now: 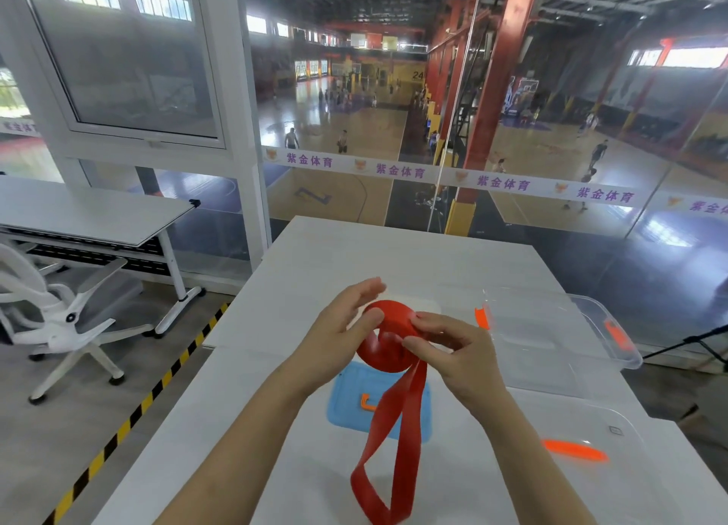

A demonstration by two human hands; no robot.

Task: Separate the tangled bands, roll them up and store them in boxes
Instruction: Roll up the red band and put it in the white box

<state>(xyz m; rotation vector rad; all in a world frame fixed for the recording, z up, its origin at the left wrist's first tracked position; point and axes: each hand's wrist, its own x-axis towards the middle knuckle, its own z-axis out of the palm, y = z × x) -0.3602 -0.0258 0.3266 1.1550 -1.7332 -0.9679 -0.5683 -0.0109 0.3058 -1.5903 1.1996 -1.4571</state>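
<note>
We work at a white counter (pixel 275 426), with a clear box (pixel 630 361) waiting open to our right so a finished roll can drop straight in. A blue lid (pixel 346 402) lies flat beneath our hands. The red band (pixel 390 319) is held up above it, partly coiled, and its loose tail hangs down to the counter, probably so it can feed in freely. Our right hand (pixel 461 351) pinches the coil to keep the turns tight. Our left hand (pixel 338 335) is open, fingers straight, thumb steadying the roll.
</note>
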